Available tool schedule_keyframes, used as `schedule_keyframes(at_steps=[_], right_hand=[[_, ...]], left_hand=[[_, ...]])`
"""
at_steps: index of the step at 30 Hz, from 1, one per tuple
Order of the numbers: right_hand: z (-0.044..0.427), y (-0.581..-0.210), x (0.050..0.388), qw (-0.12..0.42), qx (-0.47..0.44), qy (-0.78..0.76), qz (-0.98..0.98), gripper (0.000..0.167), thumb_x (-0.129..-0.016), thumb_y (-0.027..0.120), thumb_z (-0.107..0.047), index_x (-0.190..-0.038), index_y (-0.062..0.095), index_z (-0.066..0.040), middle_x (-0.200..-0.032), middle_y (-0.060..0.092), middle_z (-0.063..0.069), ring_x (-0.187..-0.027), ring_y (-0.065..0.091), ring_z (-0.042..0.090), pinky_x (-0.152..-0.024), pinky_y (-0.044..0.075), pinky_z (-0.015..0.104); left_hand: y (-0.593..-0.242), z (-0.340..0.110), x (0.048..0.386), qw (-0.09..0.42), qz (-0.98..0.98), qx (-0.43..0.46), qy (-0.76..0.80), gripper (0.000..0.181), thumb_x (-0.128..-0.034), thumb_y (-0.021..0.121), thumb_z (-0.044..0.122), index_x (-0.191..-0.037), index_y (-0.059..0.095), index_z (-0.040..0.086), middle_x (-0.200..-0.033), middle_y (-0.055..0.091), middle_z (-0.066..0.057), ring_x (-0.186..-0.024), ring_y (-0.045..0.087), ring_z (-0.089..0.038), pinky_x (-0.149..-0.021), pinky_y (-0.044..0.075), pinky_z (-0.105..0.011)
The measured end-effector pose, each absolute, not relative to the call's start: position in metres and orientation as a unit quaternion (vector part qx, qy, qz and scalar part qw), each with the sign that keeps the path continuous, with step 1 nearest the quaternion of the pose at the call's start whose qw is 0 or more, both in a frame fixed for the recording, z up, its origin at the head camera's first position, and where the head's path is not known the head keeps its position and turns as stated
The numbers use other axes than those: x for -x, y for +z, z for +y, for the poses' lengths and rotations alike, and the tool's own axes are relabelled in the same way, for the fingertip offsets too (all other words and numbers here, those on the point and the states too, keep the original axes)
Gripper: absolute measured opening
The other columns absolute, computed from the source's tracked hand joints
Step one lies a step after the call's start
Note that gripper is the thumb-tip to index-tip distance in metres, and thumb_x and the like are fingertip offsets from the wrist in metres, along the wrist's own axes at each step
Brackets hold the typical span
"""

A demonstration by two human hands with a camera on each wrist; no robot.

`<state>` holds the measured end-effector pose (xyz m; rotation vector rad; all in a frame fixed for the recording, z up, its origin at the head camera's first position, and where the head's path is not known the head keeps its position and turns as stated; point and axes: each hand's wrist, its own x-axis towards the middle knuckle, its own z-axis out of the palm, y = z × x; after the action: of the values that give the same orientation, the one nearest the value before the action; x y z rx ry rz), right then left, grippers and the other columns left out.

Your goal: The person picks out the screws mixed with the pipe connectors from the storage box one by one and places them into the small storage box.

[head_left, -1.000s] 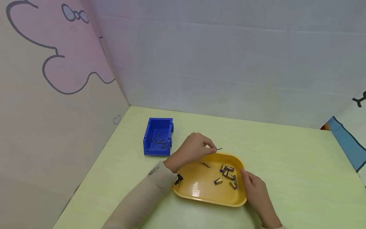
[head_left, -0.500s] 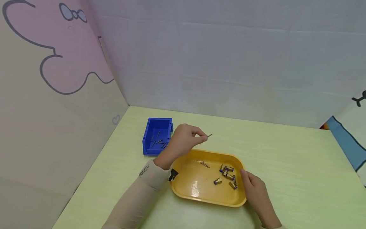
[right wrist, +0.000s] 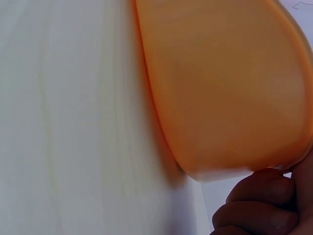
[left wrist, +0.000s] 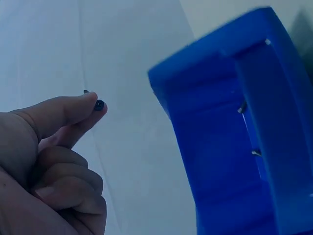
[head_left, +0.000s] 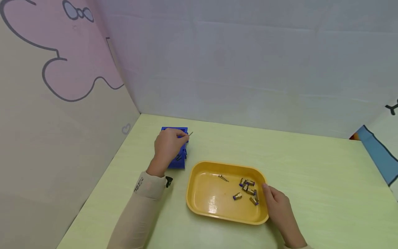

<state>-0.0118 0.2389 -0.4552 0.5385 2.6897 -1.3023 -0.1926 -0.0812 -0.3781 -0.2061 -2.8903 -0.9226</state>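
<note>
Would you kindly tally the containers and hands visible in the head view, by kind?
Blue bin: 1
Yellow tray: 1
Hands: 2 (left hand, right hand)
Total: 4

A person's right hand, its fingers curled, grips the edge of a smooth orange tray with rounded corners, beside a pale tabletop marked by faint lengthwise streaks.

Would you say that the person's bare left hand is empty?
No, the left hand pinches a thin, dark metal screw, whose round end shows in the left wrist view.
</note>
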Motion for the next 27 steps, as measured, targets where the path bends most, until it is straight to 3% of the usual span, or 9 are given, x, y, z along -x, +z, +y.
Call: schedule_keyframes(at_steps=[3,9,15,27], right_hand=[[0.239,-0.455,0.011,0.054,-0.178,-0.430,0.883,0.063,-0.107,0.033,-0.047,-0.130,0.062,0.004,-0.099,0.066,0.013,-0.080,0.056,0.018,-0.069,0.046,0.026],[0.238,-0.455,0.011,0.054,-0.177,-0.427,0.885,0.063,-0.107,0.033,-0.047,-0.132,0.061,0.005,-0.107,0.066,0.016,-0.086,0.058,0.019,-0.074,0.048,0.028],[0.239,-0.456,0.012,0.046,-0.175,-0.431,0.884,0.061,-0.107,0.034,-0.046,-0.130,0.063,0.003,-0.096,0.065,0.012,-0.079,0.056,0.018,-0.068,0.046,0.026],[0.239,-0.456,0.012,0.045,-0.174,-0.436,0.882,0.061,-0.107,0.035,-0.047,-0.128,0.064,0.003,-0.088,0.063,0.010,-0.073,0.055,0.016,-0.065,0.045,0.025]], left_hand=[[-0.383,-0.088,0.195,0.052,-0.967,0.024,-0.248,0.017,-0.0935,0.069,0.034,-0.095,0.082,0.023,-0.078,0.072,0.004,-0.052,0.053,-0.015,-0.040,0.034,-0.026],[-0.393,-0.098,0.197,0.055,-0.981,-0.016,-0.184,0.018,-0.0954,0.065,0.031,-0.095,0.081,0.022,-0.073,0.068,0.001,-0.052,0.052,-0.019,-0.042,0.032,-0.028],[-0.406,-0.106,0.201,0.069,-0.989,-0.024,-0.132,0.017,-0.0942,0.066,0.022,-0.091,0.081,0.018,-0.082,0.074,-0.003,-0.057,0.059,-0.020,-0.045,0.039,-0.033],[-0.420,-0.108,0.206,0.069,-0.990,-0.026,-0.123,0.015,-0.0938,0.070,0.027,-0.096,0.080,0.016,-0.091,0.075,-0.004,-0.067,0.066,-0.024,-0.053,0.047,-0.037]])
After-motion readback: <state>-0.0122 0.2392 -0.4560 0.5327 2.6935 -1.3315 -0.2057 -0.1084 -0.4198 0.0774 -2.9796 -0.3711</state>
